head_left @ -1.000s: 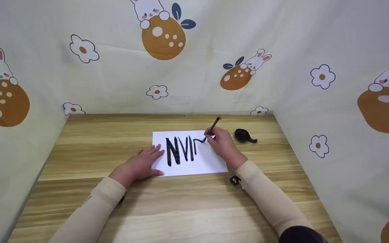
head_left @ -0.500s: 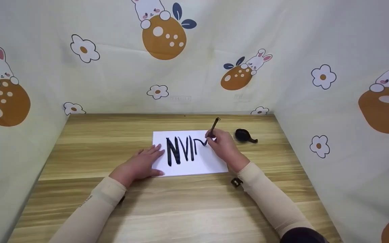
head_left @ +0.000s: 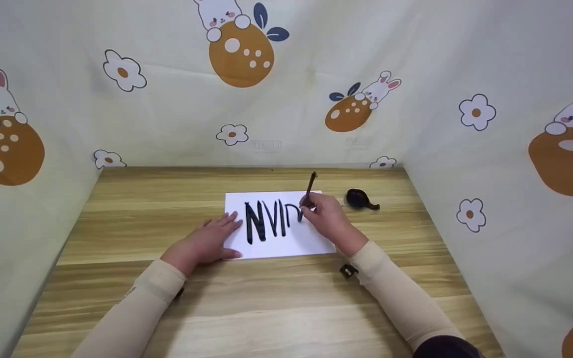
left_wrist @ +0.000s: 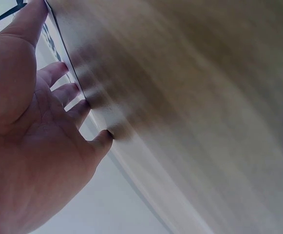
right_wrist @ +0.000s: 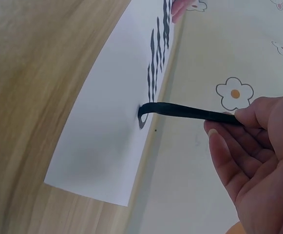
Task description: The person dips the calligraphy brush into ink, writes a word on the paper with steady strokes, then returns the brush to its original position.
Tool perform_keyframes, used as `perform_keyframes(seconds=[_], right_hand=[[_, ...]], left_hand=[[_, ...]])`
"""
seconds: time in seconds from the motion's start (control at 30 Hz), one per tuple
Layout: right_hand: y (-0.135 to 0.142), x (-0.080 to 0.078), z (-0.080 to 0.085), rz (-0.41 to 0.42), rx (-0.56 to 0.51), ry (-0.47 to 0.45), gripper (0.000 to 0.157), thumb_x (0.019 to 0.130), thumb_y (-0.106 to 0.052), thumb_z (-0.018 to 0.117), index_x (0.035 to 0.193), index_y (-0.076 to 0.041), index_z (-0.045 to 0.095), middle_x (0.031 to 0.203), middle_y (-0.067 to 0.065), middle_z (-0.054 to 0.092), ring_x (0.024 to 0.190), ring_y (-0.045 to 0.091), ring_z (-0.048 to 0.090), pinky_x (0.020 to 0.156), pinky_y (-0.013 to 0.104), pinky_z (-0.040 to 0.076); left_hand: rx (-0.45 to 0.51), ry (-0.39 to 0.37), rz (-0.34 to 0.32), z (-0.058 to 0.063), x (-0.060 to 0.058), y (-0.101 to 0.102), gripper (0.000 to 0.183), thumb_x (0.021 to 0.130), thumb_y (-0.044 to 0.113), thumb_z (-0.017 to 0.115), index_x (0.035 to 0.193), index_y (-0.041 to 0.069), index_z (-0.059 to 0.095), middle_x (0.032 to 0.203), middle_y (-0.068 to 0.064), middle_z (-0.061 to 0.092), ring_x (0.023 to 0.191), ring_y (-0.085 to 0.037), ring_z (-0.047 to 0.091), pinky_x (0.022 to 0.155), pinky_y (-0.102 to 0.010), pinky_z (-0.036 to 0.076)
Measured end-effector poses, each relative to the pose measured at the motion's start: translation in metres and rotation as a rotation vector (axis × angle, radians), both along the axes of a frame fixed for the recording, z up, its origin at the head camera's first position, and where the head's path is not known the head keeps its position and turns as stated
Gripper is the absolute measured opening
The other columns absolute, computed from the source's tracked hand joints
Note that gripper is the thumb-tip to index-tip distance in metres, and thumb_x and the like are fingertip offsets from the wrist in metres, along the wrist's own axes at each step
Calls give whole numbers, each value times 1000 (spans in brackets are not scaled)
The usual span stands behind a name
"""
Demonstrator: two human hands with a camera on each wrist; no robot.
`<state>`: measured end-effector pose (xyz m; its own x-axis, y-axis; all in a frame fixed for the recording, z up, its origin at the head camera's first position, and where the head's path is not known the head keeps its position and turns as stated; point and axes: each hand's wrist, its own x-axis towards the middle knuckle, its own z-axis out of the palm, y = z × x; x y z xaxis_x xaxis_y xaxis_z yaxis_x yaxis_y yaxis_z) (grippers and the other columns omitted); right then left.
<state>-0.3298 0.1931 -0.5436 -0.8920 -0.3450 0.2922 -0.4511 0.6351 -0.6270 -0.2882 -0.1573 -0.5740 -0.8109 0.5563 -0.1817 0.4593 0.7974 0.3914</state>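
Note:
A white sheet of paper lies on the table, bearing thick black strokes that read "NVI" plus part of a further letter. My right hand pinches a dark writing brush between thumb and fingers near the sheet's right side. In the right wrist view the bent black bristles of the brush touch the paper at a curved stroke. My left hand rests with fingers spread on the left edge of the sheet. The left wrist view shows its palm side, with fingertips at the paper and table.
A small black spoon-shaped dish sits on the wooden table, to the right of the paper. Cloth walls printed with rabbits and flowers enclose the back and sides. A small black device is at the right wrist.
My right hand has moved slightly left and down with the brush, which now stands more upright. A black stroke has curved downward on the paper. The left hand has stayed in place.

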Motion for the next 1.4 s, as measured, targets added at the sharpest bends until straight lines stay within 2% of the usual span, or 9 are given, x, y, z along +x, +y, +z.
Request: perform_keyframes(seconds=[0.2, 0.4, 0.77, 1.13, 1.4], right_hand=[[-5, 5, 2, 29, 4, 8, 5, 102, -6, 74, 101, -2, 77, 96, 10, 82, 91, 25, 78, 85, 43, 65], [-11, 7, 3, 21, 15, 6, 4, 103, -7, 76, 100, -4, 77, 95, 9, 81, 88, 21, 77, 82, 41, 65], [-19, 9, 2, 17, 9, -15, 7, 103, -12, 80, 98, -7, 78, 85, 0, 76, 74, 10, 66, 69, 32, 59], [-20, 10, 1, 2, -61, -9, 7, 102, -11, 81, 98, -6, 78, 85, 1, 77, 76, 11, 66, 71, 30, 59], [-15, 10, 8, -43, -182, 36, 6, 100, -9, 82, 99, -5, 79, 91, 4, 81, 82, 13, 74, 76, 30, 63]], left_hand=[[-17, 2, 1, 0, -1, 0, 93, 104, 53, 75, 172, 4, 36, 182, -20, 21, 167, -44, 19, 129, -74, 19], [-12, 16, 0, 1, 1, 1, 92, 103, 52, 76, 171, 2, 38, 181, -22, 24, 166, -45, 23, 128, -75, 21], [-11, 9, 6, 1, 1, 0, 93, 103, 54, 75, 172, 5, 37, 182, -20, 21, 167, -44, 21, 130, -73, 19], [-26, 0, 10, 1, 1, 2, 93, 103, 54, 75, 173, 7, 36, 182, -19, 20, 167, -44, 20, 130, -72, 18], [-17, 1, 9, 0, 1, 0, 93, 103, 53, 75, 172, 4, 37, 182, -20, 21, 167, -44, 22, 130, -73, 19]])
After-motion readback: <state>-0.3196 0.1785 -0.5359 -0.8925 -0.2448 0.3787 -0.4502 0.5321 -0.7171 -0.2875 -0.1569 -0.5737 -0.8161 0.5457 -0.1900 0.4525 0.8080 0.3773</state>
